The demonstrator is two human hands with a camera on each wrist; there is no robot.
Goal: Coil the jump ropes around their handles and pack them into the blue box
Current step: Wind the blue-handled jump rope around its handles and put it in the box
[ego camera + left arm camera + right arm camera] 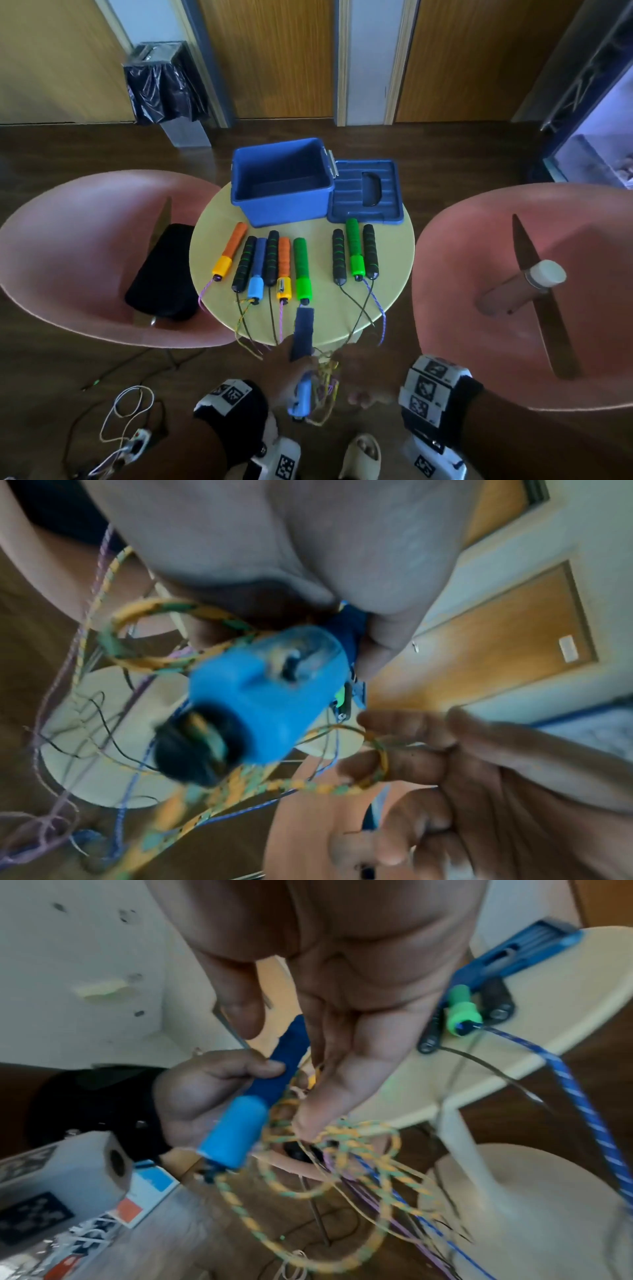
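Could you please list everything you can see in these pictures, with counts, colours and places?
Blue box: one, open, back of table.
Lid: one, blue, right of box.
Table: one, yellow, round.
Handles on table: nine; two orange, two green, one blue, four black.
Blue handle: one, held below table edge.
Yellow-green rope: one, looped beside that handle.
Chairs: two, pink, either side.
Bin: one, black-lined, by wall.
Left hand: grips blue handle.
Right hand: holds rope loops.
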